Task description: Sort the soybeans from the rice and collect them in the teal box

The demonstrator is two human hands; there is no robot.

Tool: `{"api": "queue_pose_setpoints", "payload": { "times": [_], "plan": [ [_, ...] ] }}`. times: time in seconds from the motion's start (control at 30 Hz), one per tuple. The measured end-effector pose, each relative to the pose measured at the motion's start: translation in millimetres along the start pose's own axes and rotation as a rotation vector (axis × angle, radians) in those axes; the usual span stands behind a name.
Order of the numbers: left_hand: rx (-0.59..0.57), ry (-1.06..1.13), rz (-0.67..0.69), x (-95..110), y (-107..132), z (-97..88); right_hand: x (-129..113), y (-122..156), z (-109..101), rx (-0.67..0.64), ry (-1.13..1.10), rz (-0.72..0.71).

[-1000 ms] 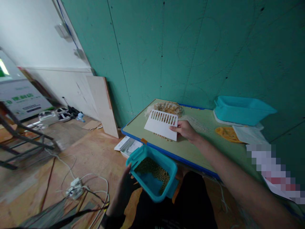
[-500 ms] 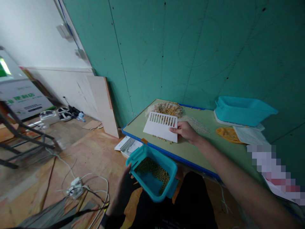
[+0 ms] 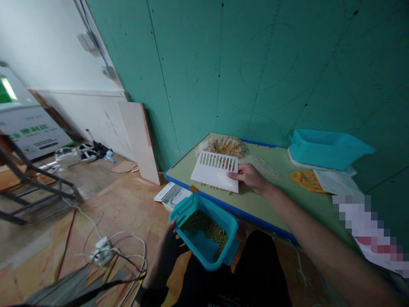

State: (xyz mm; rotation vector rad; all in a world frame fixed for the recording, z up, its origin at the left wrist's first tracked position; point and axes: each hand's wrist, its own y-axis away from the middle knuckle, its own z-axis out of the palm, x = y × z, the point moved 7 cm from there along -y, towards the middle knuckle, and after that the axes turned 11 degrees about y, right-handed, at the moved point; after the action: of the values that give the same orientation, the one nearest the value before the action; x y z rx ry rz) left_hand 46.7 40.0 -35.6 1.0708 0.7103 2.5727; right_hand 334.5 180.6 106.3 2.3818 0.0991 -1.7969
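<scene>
My right hand (image 3: 251, 177) grips the right edge of a white slotted scraper (image 3: 214, 175), thumb on top, and holds it over the table. Through its slots show soybeans from a pile of soybeans and rice (image 3: 228, 146) behind it. A few loose soybeans (image 3: 217, 187) lie along the scraper's near edge. Below the table's front edge, my left hand (image 3: 174, 243) is closed on the left side of a turquoise plastic bin (image 3: 234, 224), which is tilted. Inside the bin is a layer of soybeans (image 3: 211, 230), with part of its bottom bare.
A second turquoise bin (image 3: 329, 149) stands at the table's right rear, beside an orange cloth (image 3: 308, 181) and a white cloth (image 3: 337, 181). Scattered rice (image 3: 263, 167) lies mid-table. Cables and a white power strip (image 3: 101, 250) lie on the floor at left; a green wall (image 3: 198, 76) rises behind.
The scraper has shifted very slightly toward me in my right hand. My left hand and the bin stay in place.
</scene>
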Motion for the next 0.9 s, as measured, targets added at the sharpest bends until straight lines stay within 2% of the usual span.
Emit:
{"api": "queue_pose_setpoints", "payload": {
  "times": [0.17, 0.67, 0.9],
  "plan": [
    [-0.019, 0.006, 0.030, 3.1, 1.3, 3.4, -0.3, 2.2, 1.1, -0.015, -0.001, 0.002],
    [0.002, 0.001, 0.000, 6.9, 4.4, 11.8, 1.7, 1.3, 0.0, -0.056, 0.029, -0.034],
    [-0.053, 0.009, 0.050, 14.0, 6.4, 19.8, 1.1, 1.9, -3.1, -0.021, 0.069, -0.083]
  ]
}}
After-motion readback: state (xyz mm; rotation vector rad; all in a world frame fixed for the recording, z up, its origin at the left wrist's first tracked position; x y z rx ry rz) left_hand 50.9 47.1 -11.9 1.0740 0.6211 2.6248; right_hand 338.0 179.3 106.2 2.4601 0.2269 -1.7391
